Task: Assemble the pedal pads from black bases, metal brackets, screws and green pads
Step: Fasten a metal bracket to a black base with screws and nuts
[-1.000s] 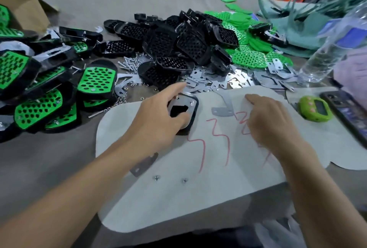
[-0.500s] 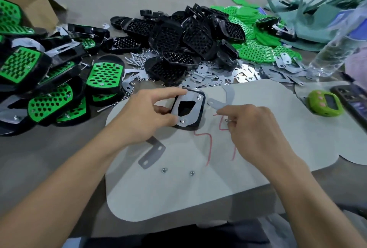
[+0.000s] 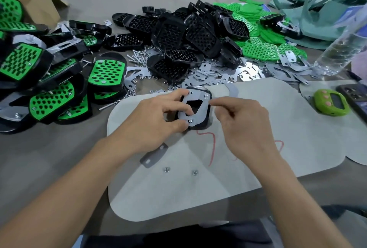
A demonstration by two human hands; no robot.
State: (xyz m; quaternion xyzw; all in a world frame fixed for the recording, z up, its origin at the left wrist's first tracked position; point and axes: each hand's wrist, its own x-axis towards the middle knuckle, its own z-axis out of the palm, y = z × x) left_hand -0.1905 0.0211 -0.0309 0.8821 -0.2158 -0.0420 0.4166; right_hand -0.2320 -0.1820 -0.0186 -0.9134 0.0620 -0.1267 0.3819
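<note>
Two hands meet over one pedal on the pale mat: the left hand grips the black base and the metal bracket laid on it, thumb beside the lower screw. The right hand has thumb and forefinger drawn together at the bracket's upper right corner (whether they pinch a nut, I cannot tell). To do this step well, press the bracket flat with its holes over the screws, so nothing shifts as each fastener starts.
</note>
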